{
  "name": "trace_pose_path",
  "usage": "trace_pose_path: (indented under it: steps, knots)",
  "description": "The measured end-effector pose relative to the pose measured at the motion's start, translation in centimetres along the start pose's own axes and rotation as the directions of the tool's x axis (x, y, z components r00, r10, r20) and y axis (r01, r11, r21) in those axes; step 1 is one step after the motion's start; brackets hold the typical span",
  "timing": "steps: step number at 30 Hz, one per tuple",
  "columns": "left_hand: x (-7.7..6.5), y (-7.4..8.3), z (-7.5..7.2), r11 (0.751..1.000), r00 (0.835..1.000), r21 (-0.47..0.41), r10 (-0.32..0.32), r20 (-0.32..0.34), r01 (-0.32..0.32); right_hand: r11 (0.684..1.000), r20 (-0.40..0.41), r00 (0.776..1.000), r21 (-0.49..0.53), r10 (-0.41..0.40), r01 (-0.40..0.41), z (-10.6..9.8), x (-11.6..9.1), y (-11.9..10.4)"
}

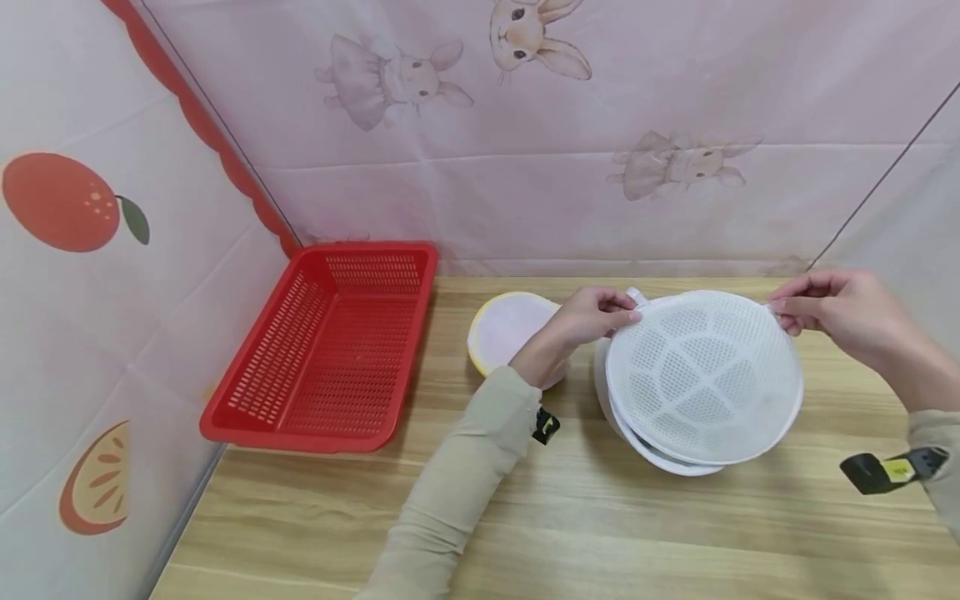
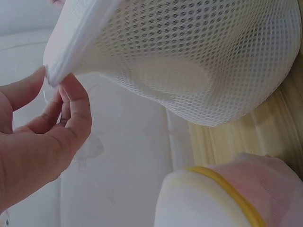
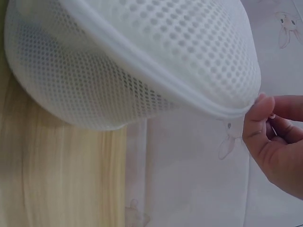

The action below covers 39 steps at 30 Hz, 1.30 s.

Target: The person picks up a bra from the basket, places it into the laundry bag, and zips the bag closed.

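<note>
A round white mesh laundry bag [image 1: 705,379] stands on the table at the right, its top tilted toward the head camera. My left hand [image 1: 588,317] pinches the bag's edge at the upper left between thumb and fingers. On the opposite side, my right hand [image 1: 843,312] pinches the rim at the upper right. In the left wrist view the left hand [image 2: 52,127] has the white border between thumb and forefinger, and a pale round shape shows through the mesh [image 2: 175,75]. The right wrist view has the right hand [image 3: 279,142] at the corner of the rim.
Left of the bag stands a smaller pale pouch with a yellow rim [image 1: 510,329], partly behind my left wrist. A red plastic basket [image 1: 405,367] with slotted sides sits at the table's left. A rabbit-print cloth [image 1: 525,200] hangs behind the wooden table [image 1: 600,533].
</note>
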<state>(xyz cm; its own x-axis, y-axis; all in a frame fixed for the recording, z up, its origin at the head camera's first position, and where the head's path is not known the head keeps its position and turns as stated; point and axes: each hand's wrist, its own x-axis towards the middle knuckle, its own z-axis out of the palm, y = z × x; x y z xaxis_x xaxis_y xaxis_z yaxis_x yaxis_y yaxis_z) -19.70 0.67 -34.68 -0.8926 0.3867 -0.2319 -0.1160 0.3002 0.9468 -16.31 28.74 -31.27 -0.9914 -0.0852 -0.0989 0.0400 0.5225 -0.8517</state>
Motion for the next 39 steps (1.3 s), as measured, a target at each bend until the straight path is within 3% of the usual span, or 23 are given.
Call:
trace_pose_path:
  steps: [3, 7, 14, 22, 29, 34, 39]
  knots:
    - [0.0, 0.2, 0.2, 0.999, 1.000, 0.048, 0.009, -0.017, -0.008, 1.000, -0.018, 1.000, 0.004, -0.004, 0.004, 0.1, 0.2, -0.6]
    - [-0.1, 0.4, 0.3, 0.999, 1.000, 0.043, 0.007, -0.027, -0.006, 1.000, -0.029, 0.999, 0.018, -0.014, 0.015, 0.1, 0.3, -1.2]
    - [-0.1, 0.1, 0.5, 1.000, 0.999, -0.024, -0.014, -0.030, 0.014, 1.000, -0.026, 0.999, -0.017, -0.020, 0.020, 0.2, 0.4, -1.3]
    - [-0.2, -0.4, 0.9, 0.993, 0.993, -0.115, -0.028, -0.116, 0.015, 1.000, -0.028, 1.000, -0.001, -0.010, 0.010, 0.5, 0.2, -1.0]
    - [-0.5, -1.2, 0.7, 0.990, 0.988, -0.140, -0.037, -0.149, 0.016, 0.996, -0.034, 0.999, -0.088, 0.015, -0.018, 0.6, 0.0, -0.5]
    - [-0.5, -2.0, 0.2, 0.975, 0.985, -0.222, -0.055, -0.163, 0.018, 0.999, -0.001, 0.999, -0.038, 0.038, -0.038, 0.2, -0.2, 0.6]
    - [-0.5, -2.5, -0.1, 0.964, 0.990, -0.266, -0.055, -0.133, 0.017, 0.998, 0.025, 0.997, -0.002, 0.068, -0.068, 0.0, -0.6, 1.7]
